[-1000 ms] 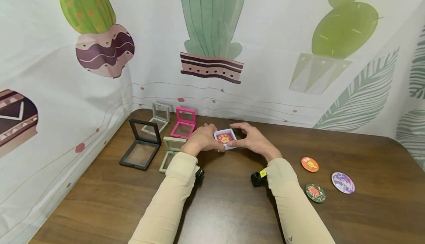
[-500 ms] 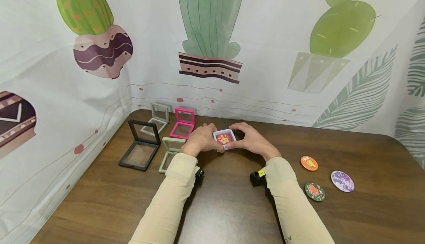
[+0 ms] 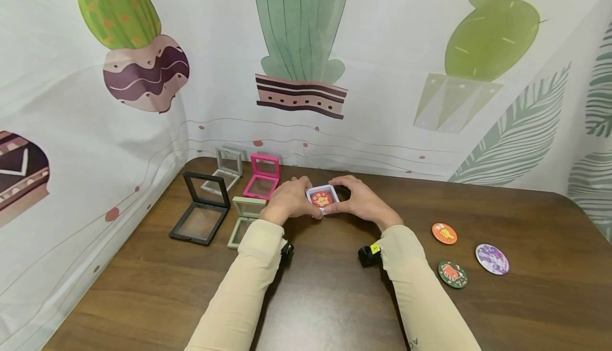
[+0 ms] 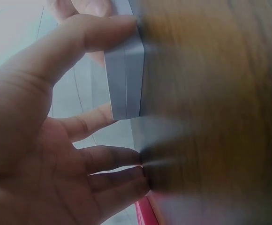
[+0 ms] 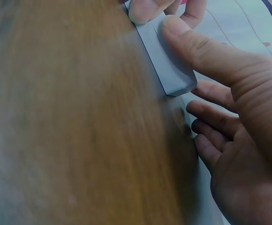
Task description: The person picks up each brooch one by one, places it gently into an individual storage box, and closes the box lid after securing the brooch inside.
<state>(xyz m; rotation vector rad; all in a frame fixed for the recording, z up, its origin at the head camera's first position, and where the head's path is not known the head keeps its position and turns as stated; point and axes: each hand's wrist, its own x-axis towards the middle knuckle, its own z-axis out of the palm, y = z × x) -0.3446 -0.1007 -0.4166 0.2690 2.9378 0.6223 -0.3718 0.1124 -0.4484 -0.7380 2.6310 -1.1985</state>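
Between my two hands a small white display frame (image 3: 327,187) stands on the wooden table, with a round red badge (image 3: 321,199) bearing a yellow figure inside it. My left hand (image 3: 291,200) grips the frame's left side, thumb on the near edge and fingers toward the far side. From the right, my right hand (image 3: 365,203) holds it the same way, its thumb close to the left one. Both wrist views show a thin seam along the frame's side (image 4: 124,86), the two halves lying together. The lower fingers of each hand rest near the tabletop.
At the left, a black frame (image 3: 178,232), a grey frame (image 3: 240,162), a pink frame (image 3: 265,157) and a light green frame (image 3: 249,200) stand unfolded. At the right lie an orange badge (image 3: 444,233), a green badge (image 3: 452,274) and a purple badge (image 3: 492,259). A cactus-print cloth (image 3: 382,75) hangs behind.
The view has shifted slightly. Both hands keep their hold on the white frame with hardly any movement.
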